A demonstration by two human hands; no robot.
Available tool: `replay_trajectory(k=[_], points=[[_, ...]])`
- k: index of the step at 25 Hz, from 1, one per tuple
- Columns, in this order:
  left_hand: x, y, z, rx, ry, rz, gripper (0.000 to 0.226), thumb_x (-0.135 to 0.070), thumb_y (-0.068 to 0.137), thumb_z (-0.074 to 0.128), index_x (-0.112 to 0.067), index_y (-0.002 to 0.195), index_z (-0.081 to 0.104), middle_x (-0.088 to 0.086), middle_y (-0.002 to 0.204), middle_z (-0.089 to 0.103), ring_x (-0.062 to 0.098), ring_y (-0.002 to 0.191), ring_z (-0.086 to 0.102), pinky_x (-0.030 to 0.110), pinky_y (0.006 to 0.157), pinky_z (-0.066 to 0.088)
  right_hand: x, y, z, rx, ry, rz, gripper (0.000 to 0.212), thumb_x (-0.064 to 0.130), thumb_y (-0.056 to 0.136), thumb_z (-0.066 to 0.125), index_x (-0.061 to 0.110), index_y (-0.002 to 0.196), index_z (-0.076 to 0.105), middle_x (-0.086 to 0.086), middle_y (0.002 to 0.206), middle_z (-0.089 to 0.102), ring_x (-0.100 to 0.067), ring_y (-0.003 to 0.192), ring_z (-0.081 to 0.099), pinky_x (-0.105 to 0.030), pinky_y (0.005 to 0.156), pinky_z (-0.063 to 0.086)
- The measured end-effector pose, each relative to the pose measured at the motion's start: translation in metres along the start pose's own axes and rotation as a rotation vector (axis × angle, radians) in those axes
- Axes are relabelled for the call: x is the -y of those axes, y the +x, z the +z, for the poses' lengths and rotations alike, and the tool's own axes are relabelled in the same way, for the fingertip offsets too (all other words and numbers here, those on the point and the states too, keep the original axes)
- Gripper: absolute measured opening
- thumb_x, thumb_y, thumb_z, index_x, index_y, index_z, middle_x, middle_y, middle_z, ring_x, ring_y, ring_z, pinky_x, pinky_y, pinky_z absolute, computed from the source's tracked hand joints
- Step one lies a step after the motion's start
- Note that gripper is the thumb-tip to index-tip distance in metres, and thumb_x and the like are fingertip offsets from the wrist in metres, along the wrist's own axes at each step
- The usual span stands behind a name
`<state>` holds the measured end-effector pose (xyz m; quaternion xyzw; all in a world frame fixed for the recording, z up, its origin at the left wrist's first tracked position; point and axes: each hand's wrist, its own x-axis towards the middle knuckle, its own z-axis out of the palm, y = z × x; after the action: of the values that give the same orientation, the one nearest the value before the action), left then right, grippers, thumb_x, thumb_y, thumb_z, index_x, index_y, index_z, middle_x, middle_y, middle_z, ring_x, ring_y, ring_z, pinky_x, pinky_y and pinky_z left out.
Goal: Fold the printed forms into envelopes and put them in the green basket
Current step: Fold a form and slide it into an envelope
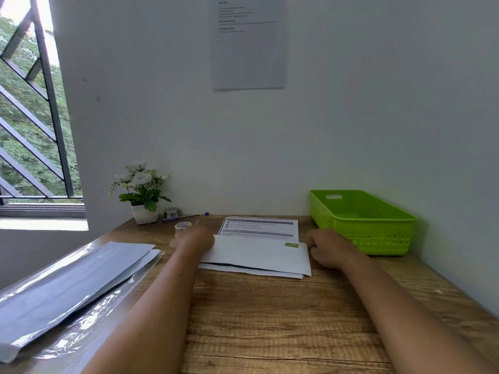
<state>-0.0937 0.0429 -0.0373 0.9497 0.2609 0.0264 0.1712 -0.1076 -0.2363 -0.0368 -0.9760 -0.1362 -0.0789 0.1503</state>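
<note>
Table: brown wood-grain surface, matt, coarse visible grain.
Green basket: moulded plastic, smooth, slight sheen, perforated side walls.
Envelope: white paper, matt, smooth.
Printed form: thin white paper, matt, dark print bands.
Sleeve at the left: clear plastic film, glossy, wrinkled, bright glare, with grey-white paper inside.
Tape roll: clear, glossy.
Plant pot: white, smooth, faint shine; material cannot be told.
Window bars: dark painted metal, dull.
Wall: painted, matt, even.
Wall sheet: plain matt paper.
</note>
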Motion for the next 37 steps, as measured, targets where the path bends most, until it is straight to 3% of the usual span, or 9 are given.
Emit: replay_trajectory(k=[3, 5, 8, 12, 17, 22, 27, 31, 37], points=[[-0.003, 0.001, -0.007, -0.116, -0.189, 0.122, 0.043, -0.004, 0.090, 0.040, -0.017, 0.130, 0.045, 0.015, 0.125, 0.055, 0.028, 0.108, 0.054, 0.037, 0.089, 0.048, -0.006, 0.004, 0.004, 0.017, 0.028, 0.016, 0.040, 0.005, 0.088, 0.044, 0.035, 0.063, 0.037, 0.014, 0.071, 0.039, -0.004, 0.064, 0.040, -0.019, 0.051, 0.023], [-0.001, -0.002, -0.013, -0.257, -0.360, 0.191, 0.033, 0.002, 0.091, 0.038, -0.015, 0.110, 0.059, 0.013, 0.118, 0.059, 0.024, 0.094, 0.053, 0.032, 0.078, 0.045, -0.006, 0.005, 0.006, 0.035, 0.066, 0.011, 0.032, 0.006, 0.089, 0.043, 0.028, 0.102, 0.061, 0.001, 0.104, 0.061, -0.014, 0.093, 0.057, -0.022, 0.068, 0.037], [0.005, 0.001, -0.022, -0.391, -0.727, 0.201, 0.034, 0.000, 0.093, 0.040, -0.017, 0.089, 0.068, 0.010, 0.111, 0.063, 0.022, 0.086, 0.052, 0.029, 0.073, 0.043, -0.002, 0.010, 0.008, -0.033, 0.172, 0.017, 0.063, 0.006, 0.090, 0.040, 0.023, 0.148, 0.028, -0.010, 0.143, 0.047, -0.026, 0.127, 0.048, -0.028, 0.100, 0.042], [-0.002, -0.001, -0.024, -0.444, -1.131, 0.219, 0.039, 0.002, 0.091, 0.036, -0.019, 0.088, 0.068, 0.006, 0.105, 0.063, 0.019, 0.081, 0.051, 0.023, 0.059, 0.039, 0.012, 0.011, 0.002, -0.252, 0.536, 0.089, 0.070, 0.019, 0.094, 0.051, 0.013, 0.152, 0.011, -0.011, 0.140, 0.051, -0.026, 0.127, 0.048, -0.028, 0.100, 0.039], [-0.037, -0.021, -0.016, -0.305, -1.593, 0.249, 0.049, 0.018, 0.079, 0.027, -0.017, 0.064, 0.058, 0.003, 0.083, 0.057, 0.024, 0.082, 0.049, 0.029, 0.065, 0.043, 0.037, 0.004, 0.000, -0.030, 1.185, 0.174, 0.032, 0.022, 0.095, 0.053, 0.003, 0.121, 0.054, -0.013, 0.095, 0.065, -0.022, 0.076, 0.065, -0.028, 0.068, 0.057], [-0.076, -0.062, -0.011, -0.118, -1.639, 0.380, 0.046, 0.019, 0.079, 0.026, -0.016, 0.066, 0.054, 0.002, 0.076, 0.053, 0.024, 0.082, 0.046, 0.031, 0.064, 0.037, 0.060, -0.003, -0.003, 0.254, 1.558, 0.100, 0.035, 0.041, 0.094, 0.049, 0.012, 0.114, 0.053, -0.018, 0.105, 0.067, -0.029, 0.083, 0.070, -0.035, 0.072, 0.061], [-0.100, -0.105, -0.001, -0.062, -1.620, 0.627, 0.044, 0.021, 0.082, 0.037, -0.015, 0.072, 0.060, 0.001, 0.079, 0.058, 0.017, 0.081, 0.055, 0.036, 0.075, 0.050, 0.048, 0.001, -0.030, -0.079, 1.905, 0.071, 0.041, 0.025, 0.095, 0.051, 0.001, 0.128, 0.047, -0.019, 0.113, 0.064, -0.028, 0.087, 0.069, -0.037, 0.060, 0.061], [-0.103, -0.119, 0.010, -0.165, -1.474, 0.749, 0.031, 0.005, 0.087, 0.057, -0.024, 0.083, 0.066, -0.005, 0.087, 0.066, 0.011, 0.085, 0.061, 0.022, 0.075, 0.055, 0.032, -0.004, -0.052, -0.275, 1.767, 0.014, 0.035, 0.015, 0.096, 0.051, 0.015, 0.130, 0.048, -0.008, 0.114, 0.062, -0.023, 0.088, 0.065, -0.025, 0.047, 0.056], [-0.110, -0.121, 0.041, 0.056, -1.134, 0.866, 0.034, -0.014, 0.088, 0.064, -0.034, 0.115, 0.063, -0.008, 0.108, 0.063, 0.012, 0.100, 0.060, 0.041, 0.089, 0.054, -0.025, -0.008, -0.070, -0.482, 1.424, 0.202, 0.022, 0.010, 0.093, 0.056, 0.014, 0.115, 0.057, -0.005, 0.094, 0.061, -0.016, 0.073, 0.059, -0.018, 0.037, 0.049]])
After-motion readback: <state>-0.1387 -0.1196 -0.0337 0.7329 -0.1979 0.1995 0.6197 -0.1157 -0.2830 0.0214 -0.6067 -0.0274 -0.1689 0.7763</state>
